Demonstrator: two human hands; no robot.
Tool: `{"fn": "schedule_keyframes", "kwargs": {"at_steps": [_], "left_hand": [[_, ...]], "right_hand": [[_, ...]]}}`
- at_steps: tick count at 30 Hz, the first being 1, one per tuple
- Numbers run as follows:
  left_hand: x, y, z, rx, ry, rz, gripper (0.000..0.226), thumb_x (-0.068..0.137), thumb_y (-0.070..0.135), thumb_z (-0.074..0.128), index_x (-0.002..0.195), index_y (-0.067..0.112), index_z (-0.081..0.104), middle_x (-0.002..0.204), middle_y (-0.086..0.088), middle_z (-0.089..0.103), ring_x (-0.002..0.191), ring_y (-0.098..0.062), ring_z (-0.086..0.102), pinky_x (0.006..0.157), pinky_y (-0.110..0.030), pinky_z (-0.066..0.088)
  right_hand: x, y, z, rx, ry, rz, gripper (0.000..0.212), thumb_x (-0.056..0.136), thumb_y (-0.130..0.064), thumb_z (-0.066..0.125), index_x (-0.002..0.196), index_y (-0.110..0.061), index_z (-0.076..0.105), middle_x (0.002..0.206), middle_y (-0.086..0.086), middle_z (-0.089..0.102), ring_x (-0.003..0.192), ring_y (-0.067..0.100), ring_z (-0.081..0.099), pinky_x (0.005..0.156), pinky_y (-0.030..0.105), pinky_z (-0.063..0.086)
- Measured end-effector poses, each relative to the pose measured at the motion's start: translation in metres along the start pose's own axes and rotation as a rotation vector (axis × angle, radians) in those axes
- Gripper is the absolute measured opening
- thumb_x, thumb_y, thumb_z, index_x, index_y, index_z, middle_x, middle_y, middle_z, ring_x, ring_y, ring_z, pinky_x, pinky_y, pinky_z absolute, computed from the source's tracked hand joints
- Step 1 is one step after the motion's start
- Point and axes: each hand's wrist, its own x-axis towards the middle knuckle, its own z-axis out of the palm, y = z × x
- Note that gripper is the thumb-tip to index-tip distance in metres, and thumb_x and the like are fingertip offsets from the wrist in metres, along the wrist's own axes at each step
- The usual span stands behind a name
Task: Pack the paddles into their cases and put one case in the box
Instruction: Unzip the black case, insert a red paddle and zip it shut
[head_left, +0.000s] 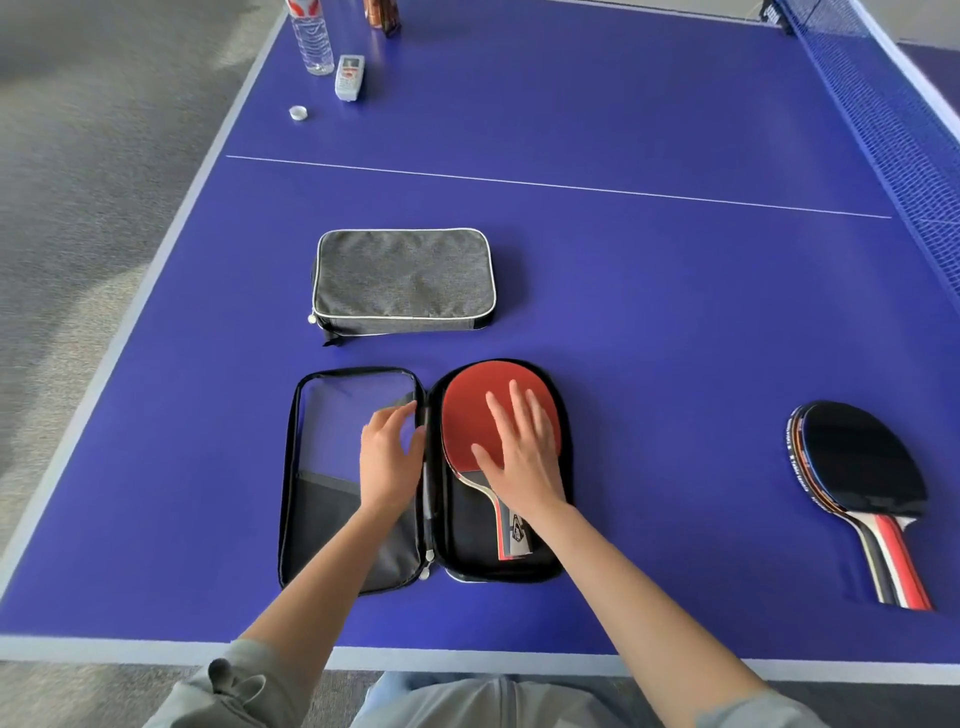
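Grey closed case (402, 278) lies beyond open case (358, 478), apart.

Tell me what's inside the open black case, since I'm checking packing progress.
The open black zip case holds a red-faced paddle in its right half, pressed by the right hand. The left hand covers part of the left half; nothing else shows there.

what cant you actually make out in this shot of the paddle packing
Head view only:
- The box: not in frame at all.
- Grey case: zipped shut, so its contents are hidden.
- Red paddle: the right hand lies flat over part of the blade and the neck.
- Bottle and the brown item beside it: tops cut off by the upper edge.
- Small grey device: too small to identify.
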Motion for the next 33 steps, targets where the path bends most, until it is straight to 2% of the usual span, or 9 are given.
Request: {"fn": "schedule_keyframes", "kwargs": {"at_steps": [4, 13, 16, 18, 22, 24, 27, 30, 33], "left_hand": [[0.011, -0.042, -0.036, 0.261, 0.045, -0.101, 0.05, 0.089, 0.017, 0.06, 0.137, 0.013, 0.045, 0.139, -0.016, 0.041, 0.125, -0.038, 0.033, 0.101, -0.046, 0.032], [0.017, -0.058, -0.057, 0.16, 0.075, -0.438, 0.076, 0.089, 0.025, 0.059, 0.149, 0.01, 0.014, 0.147, -0.016, 0.027, 0.13, -0.039, 0.028, 0.105, -0.052, 0.03], [0.021, -0.05, -0.072, 0.105, 0.085, -0.488, 0.052, 0.093, 0.033, 0.051, 0.138, 0.01, 0.037, 0.133, -0.013, 0.049, 0.126, -0.037, 0.035, 0.098, -0.048, 0.036], [0.022, -0.042, -0.09, -0.065, 0.095, -0.411, 0.026, 0.095, 0.034, 0.045, 0.105, 0.013, 0.057, 0.1, -0.009, 0.061, 0.101, -0.032, 0.052, 0.078, -0.036, 0.04], [0.018, -0.011, -0.122, -0.419, -0.084, -0.27, 0.042, 0.099, 0.046, 0.03, 0.099, 0.025, 0.066, 0.103, 0.005, 0.071, 0.089, -0.019, 0.067, 0.08, -0.029, 0.049], [0.018, 0.007, -0.121, -0.545, -0.211, -0.233, 0.048, 0.098, 0.053, 0.021, 0.109, 0.032, 0.063, 0.116, 0.005, 0.068, 0.102, -0.016, 0.066, 0.09, -0.033, 0.048], [0.018, 0.035, -0.095, -0.613, -0.298, -0.212, 0.057, 0.097, 0.054, 0.014, 0.132, 0.028, 0.05, 0.13, 0.007, 0.059, 0.116, -0.012, 0.058, 0.101, -0.035, 0.041], [0.011, 0.063, -0.059, -0.614, -0.286, -0.202, 0.053, 0.099, 0.049, 0.016, 0.137, 0.027, 0.045, 0.136, 0.008, 0.052, 0.123, -0.011, 0.051, 0.108, -0.033, 0.034], [0.003, 0.087, -0.027, -0.592, -0.343, -0.149, 0.049, 0.101, 0.042, 0.018, 0.137, 0.025, 0.046, 0.132, 0.011, 0.05, 0.119, -0.003, 0.048, 0.099, -0.019, 0.031]], "right_hand": [[0.003, -0.003, 0.013, -0.139, -0.067, -0.026, 0.064, 0.093, -0.053, 0.021, 0.15, -0.025, 0.02, 0.159, 0.009, 0.013, 0.146, 0.033, 0.01, 0.119, 0.048, 0.011], [0.003, -0.003, 0.018, -0.208, -0.02, 0.0, 0.06, 0.094, -0.049, 0.026, 0.148, -0.023, 0.031, 0.155, 0.011, 0.027, 0.143, 0.035, 0.023, 0.115, 0.047, 0.019], [0.003, -0.002, 0.019, -0.208, -0.026, -0.001, 0.061, 0.094, -0.05, 0.023, 0.149, -0.024, 0.027, 0.157, 0.009, 0.023, 0.145, 0.033, 0.018, 0.116, 0.046, 0.014], [0.003, -0.002, 0.019, -0.196, -0.034, 0.0, 0.062, 0.094, -0.051, 0.021, 0.15, -0.025, 0.024, 0.158, 0.008, 0.019, 0.146, 0.032, 0.014, 0.117, 0.045, 0.01], [0.004, -0.001, 0.014, -0.15, -0.093, -0.027, 0.076, 0.089, -0.066, 0.001, 0.15, -0.026, 0.02, 0.16, 0.007, 0.011, 0.147, 0.03, 0.005, 0.118, 0.044, 0.003], [0.011, -0.002, 0.005, 0.048, -0.139, 0.028, 0.085, 0.082, -0.073, -0.005, 0.15, -0.028, 0.017, 0.16, 0.002, 0.005, 0.148, 0.023, -0.004, 0.118, 0.04, -0.005], [0.015, -0.015, -0.027, 0.562, -0.23, 0.184, 0.056, 0.099, -0.053, 0.015, 0.149, -0.028, 0.022, 0.159, -0.005, 0.016, 0.147, 0.011, 0.002, 0.119, 0.032, -0.005], [0.008, -0.023, -0.063, 0.979, -0.25, 0.208, 0.047, 0.101, -0.043, 0.023, 0.144, -0.029, 0.036, 0.144, -0.012, 0.044, 0.129, -0.014, 0.032, 0.105, 0.002, 0.017], [0.004, -0.017, -0.081, 1.041, -0.19, 0.156, 0.035, 0.098, -0.04, 0.04, 0.128, -0.028, 0.052, 0.115, -0.014, 0.065, 0.103, -0.025, 0.048, 0.094, 0.004, 0.032]]}}
